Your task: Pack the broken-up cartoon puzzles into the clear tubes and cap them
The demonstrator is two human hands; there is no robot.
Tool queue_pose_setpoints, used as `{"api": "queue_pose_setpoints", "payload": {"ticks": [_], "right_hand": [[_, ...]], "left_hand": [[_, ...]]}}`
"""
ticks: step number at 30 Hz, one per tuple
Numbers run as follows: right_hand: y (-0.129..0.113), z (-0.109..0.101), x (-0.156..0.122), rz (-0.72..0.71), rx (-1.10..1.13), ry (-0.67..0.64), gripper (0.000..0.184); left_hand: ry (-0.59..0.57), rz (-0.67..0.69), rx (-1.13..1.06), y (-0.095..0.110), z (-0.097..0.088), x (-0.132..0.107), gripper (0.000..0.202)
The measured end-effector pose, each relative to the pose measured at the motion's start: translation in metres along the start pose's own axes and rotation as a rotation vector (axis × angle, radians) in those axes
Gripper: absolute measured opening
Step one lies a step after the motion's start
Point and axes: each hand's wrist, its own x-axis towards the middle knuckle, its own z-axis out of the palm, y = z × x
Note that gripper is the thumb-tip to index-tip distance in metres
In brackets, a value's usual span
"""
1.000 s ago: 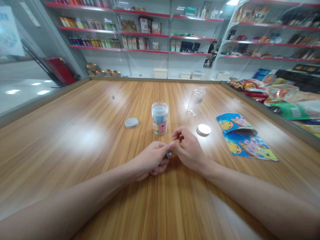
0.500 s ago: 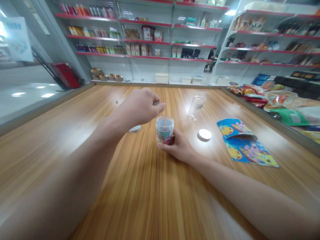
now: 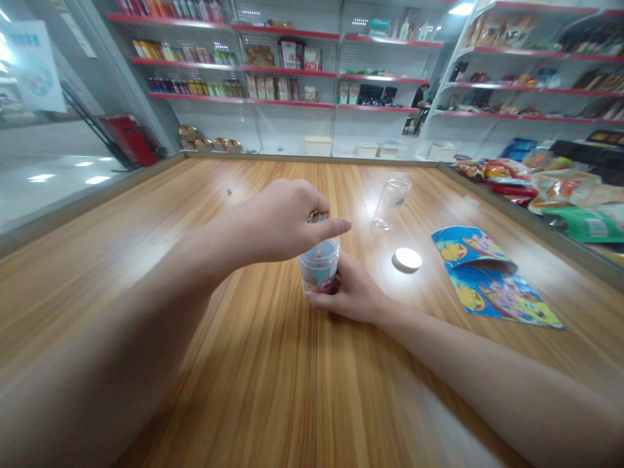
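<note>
Jar (image 3: 316,275), round, transparent and printed with a blue, pink and yellow cartoon pattern, stands upright and uncovered near the middle of the wood-grained tabletop (image 3: 253,383). A thin orange strip (image 3: 319,248) shows inside its mouth. The person's right hand (image 3: 358,290) is wrapped around the jar's right side and front, the thumb across the lower front, clamped on the wall. The left hand (image 3: 287,221) is poised above the mouth, palm down, covering part of the rim. Its fingers are curled together around a small multicoloured object (image 3: 318,216), mostly hidden, so its shape cannot be told; the thumb stretches out to the right.

Beyond the right hand lies a flat, round, silvery lid (image 3: 407,260). Farther back stands a clear, straight-sided cylindrical container (image 3: 391,205) with a small label. To the right of the lid lies a glossy blue cartoon-printed sheet (image 3: 504,302), one part curling up. A tiny grey item (image 3: 229,192) rests toward the far left. Colourful snack bags (image 3: 565,185) are heaped past the right edge, and white shelves with red edging (image 3: 287,70) line the background.
</note>
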Motion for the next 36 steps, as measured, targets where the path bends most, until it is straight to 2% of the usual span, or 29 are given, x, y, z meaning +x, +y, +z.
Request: {"api": "queue_pose_setpoints", "payload": {"ticks": [6,10,12,14,17,19,24,32,36], "right_hand": [[-0.004,-0.002,-0.001,-0.027,0.028,-0.044,0.032],[-0.006,-0.002,-0.001,-0.041,0.060,-0.073,0.029],[-0.007,-0.002,-0.001,-0.039,0.068,-0.080,0.029],[-0.007,-0.002,-0.001,-0.046,0.071,-0.081,0.029],[-0.008,-0.003,0.000,-0.066,0.080,-0.089,0.028],[-0.008,-0.003,0.000,-0.067,0.084,-0.099,0.028],[-0.007,-0.003,-0.001,-0.055,0.082,-0.096,0.029],[-0.007,-0.003,0.000,-0.100,0.067,-0.078,0.030],[-0.008,-0.004,0.000,-0.109,0.053,-0.066,0.030]], "left_hand": [[-0.118,0.035,-0.072,-0.001,-0.009,-0.005,0.051],[-0.138,0.031,-0.084,-0.003,-0.010,-0.005,0.048],[-0.090,0.015,-0.100,0.000,-0.008,-0.004,0.046],[0.026,0.006,-0.165,0.005,-0.005,-0.002,0.044],[0.226,0.007,-0.389,0.015,0.006,0.001,0.042],[0.283,0.013,-0.566,0.021,0.017,0.004,0.042],[0.295,-0.046,-0.790,0.026,0.036,0.007,0.039],[0.310,-0.152,-0.858,0.027,0.035,0.005,0.034],[0.328,-0.137,-0.864,0.025,0.037,0.006,0.033]]}}
